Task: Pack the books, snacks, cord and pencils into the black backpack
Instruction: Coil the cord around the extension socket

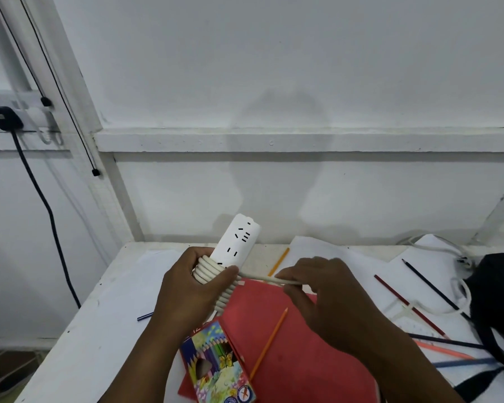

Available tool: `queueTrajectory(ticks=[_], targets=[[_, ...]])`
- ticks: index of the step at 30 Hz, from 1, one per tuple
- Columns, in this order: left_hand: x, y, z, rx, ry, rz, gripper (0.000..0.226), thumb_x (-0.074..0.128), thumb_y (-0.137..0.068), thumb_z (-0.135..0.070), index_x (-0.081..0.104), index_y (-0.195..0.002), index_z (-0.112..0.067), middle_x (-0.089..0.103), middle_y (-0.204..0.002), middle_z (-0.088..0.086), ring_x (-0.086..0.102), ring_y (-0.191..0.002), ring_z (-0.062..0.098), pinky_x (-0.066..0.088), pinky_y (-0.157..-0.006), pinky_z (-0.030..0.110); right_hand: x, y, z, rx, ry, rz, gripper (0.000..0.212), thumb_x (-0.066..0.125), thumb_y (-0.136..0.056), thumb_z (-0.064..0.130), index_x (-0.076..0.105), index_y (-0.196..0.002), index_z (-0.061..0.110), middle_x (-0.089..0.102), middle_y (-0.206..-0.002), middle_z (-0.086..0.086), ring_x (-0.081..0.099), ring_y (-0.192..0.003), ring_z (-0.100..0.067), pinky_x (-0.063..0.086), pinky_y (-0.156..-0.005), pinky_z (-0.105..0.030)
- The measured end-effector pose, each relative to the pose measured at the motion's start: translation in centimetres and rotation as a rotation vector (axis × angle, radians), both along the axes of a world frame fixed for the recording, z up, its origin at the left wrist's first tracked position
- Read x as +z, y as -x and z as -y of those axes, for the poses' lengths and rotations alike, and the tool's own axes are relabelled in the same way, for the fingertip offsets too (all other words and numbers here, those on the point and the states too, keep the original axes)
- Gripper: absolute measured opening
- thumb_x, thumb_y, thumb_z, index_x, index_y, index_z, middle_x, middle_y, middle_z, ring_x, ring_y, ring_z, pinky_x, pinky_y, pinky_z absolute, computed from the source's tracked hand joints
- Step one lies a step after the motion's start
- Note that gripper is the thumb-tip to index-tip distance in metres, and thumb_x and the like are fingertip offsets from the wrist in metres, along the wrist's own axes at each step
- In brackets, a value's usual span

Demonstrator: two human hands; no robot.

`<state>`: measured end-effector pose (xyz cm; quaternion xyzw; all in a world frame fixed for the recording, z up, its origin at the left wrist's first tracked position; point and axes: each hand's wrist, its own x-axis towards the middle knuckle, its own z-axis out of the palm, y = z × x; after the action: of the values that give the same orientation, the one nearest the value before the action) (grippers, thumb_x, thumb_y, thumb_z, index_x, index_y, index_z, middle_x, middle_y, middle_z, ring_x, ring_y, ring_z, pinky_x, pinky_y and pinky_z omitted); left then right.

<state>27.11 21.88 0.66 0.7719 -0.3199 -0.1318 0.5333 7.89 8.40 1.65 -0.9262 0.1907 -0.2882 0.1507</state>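
Note:
My left hand [192,289] grips a white power strip [237,242] with its white cord [213,271] coiled round the lower half. My right hand [320,292] pinches the free end of that cord, stretched sideways from the strip. Below the hands lies a red book [300,362] with an orange pencil [269,341] on it and a colourful pencil box [218,365] at its left edge. Loose pencils lie about: a red one [408,303], a dark blue one [431,286], another orange one [279,261]. The black backpack [498,303] sits at the right edge, partly out of view.
White sheets of paper [341,254] cover the white table [79,344], which stands against a white wall. Another white cable [460,292] loops beside the backpack. A blue pencil [145,316] lies left of my left arm. A black plug and lead [5,117] hang on the left wall.

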Motion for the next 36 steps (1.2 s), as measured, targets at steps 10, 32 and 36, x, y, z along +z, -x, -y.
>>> queueTrajectory(ticks=[10, 32, 36], targets=[[1.2, 0.8, 0.0, -0.335, -0.07, 0.197, 0.047, 0.089, -0.07, -0.041, 0.061, -0.107, -0.032, 0.067, -0.095, -0.017, 0.066, -0.082, 0.005, 0.053, -0.061, 0.018, 2.4, -2.3, 0.5, 0.128, 0.089, 0.111, 0.017, 0.065, -0.083, 0.022, 0.075, -0.091, 0.033, 0.057, -0.082, 0.017, 0.052, -0.08, -0.004, 0.038, -0.076, -0.031], [2.2, 1.1, -0.6, -0.38, 0.185, -0.228, 0.062, 0.085, -0.056, -0.037, 0.053, -0.106, -0.019, 0.076, -0.089, 0.009, 0.075, -0.078, 0.028, 0.058, -0.063, 0.035, -0.4, -2.6, 2.3, 0.242, -1.111, 0.239, 0.08, 0.035, -0.07, 0.094, 0.073, -0.11, 0.035, 0.073, -0.108, 0.0, 0.069, -0.095, -0.017, 0.052, -0.089, -0.037], [2.3, 1.2, -0.3, -0.279, 0.219, -0.225, 0.071, 0.086, -0.072, -0.021, 0.049, -0.13, -0.039, 0.077, -0.098, 0.003, 0.075, -0.086, 0.021, 0.058, -0.067, 0.031, -2.0, -3.0, 1.0, 0.233, -1.119, 0.153, 0.083, 0.037, -0.074, 0.09, 0.069, -0.113, 0.025, 0.066, -0.09, 0.001, 0.052, -0.061, -0.014, 0.042, -0.058, -0.027]])
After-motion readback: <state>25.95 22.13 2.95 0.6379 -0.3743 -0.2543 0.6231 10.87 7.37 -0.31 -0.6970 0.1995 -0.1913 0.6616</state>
